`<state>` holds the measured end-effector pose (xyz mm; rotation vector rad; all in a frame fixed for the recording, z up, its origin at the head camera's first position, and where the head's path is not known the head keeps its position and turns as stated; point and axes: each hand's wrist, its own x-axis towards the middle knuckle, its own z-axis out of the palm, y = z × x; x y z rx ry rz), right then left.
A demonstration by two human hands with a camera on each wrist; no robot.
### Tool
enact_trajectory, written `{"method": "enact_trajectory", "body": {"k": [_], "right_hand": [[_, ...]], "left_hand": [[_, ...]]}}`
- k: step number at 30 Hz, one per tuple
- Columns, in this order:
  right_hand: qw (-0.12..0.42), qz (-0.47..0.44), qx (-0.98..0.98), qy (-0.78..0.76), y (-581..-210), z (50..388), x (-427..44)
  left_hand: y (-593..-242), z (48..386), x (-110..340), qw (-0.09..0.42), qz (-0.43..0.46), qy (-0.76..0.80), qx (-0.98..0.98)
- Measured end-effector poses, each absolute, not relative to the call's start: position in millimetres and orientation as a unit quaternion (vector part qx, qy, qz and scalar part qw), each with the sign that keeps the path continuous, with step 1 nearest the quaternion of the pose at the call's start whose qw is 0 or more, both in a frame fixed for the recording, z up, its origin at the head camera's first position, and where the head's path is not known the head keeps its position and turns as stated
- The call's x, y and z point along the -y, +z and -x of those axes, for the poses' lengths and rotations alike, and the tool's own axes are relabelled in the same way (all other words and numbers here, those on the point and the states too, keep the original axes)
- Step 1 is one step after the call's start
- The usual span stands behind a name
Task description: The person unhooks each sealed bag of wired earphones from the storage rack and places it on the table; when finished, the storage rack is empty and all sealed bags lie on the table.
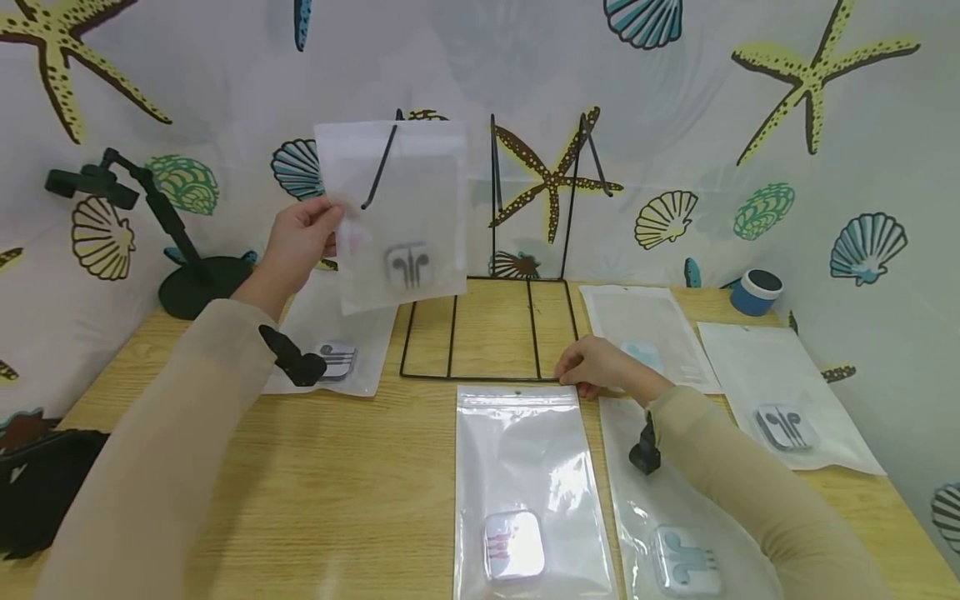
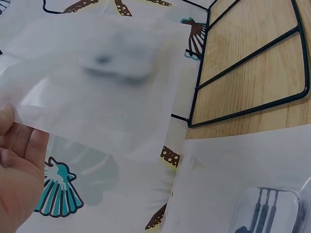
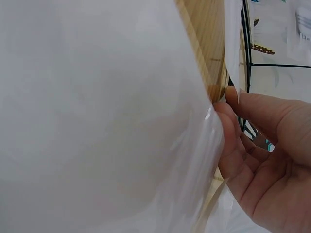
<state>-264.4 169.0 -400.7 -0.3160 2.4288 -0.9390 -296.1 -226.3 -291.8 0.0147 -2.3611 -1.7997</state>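
Note:
A white zip bag (image 1: pixel 435 183) with an earphone case (image 1: pixel 409 267) showing through it is up at the left hook (image 1: pixel 380 167) of a black wire display rack (image 1: pixel 491 379). The hook's arm comes out in front of the bag near its top edge. My left hand (image 1: pixel 288 246) pinches the bag's left edge between thumb and fingers. In the left wrist view the bag (image 2: pixel 112 116) looks blurred and hazy. With curled fingers, my right hand (image 1: pixel 603 367) grips the rack's front right base corner. Beside those fingers in the right wrist view is a bag edge (image 3: pixel 206 126).
Bagged earphones lie around the rack: one bag (image 1: pixel 517 450) in front, another (image 1: pixel 630 483) under my right arm, others at right (image 1: pixel 772 367) and back right (image 1: pixel 645 317), one (image 1: pixel 367 350) at left. A black stand (image 1: pixel 198 287), blue-lidded jar (image 1: pixel 756 293) and black pouch (image 1: pixel 45 492) flank them.

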Motion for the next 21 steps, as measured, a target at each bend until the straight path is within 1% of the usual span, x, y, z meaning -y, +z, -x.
{"method": "enact_trajectory", "body": {"k": [8,21], "right_hand": [[0.255,0.117,-0.896,-0.344,-402,266,-170],[0.256,0.114,-0.895,-0.348,-403,267,-170]], "left_hand": [[-293,290,226,0.064,0.003,-0.609,0.790],[-294,272,232,0.056,0.028,-0.640,0.766]]}}
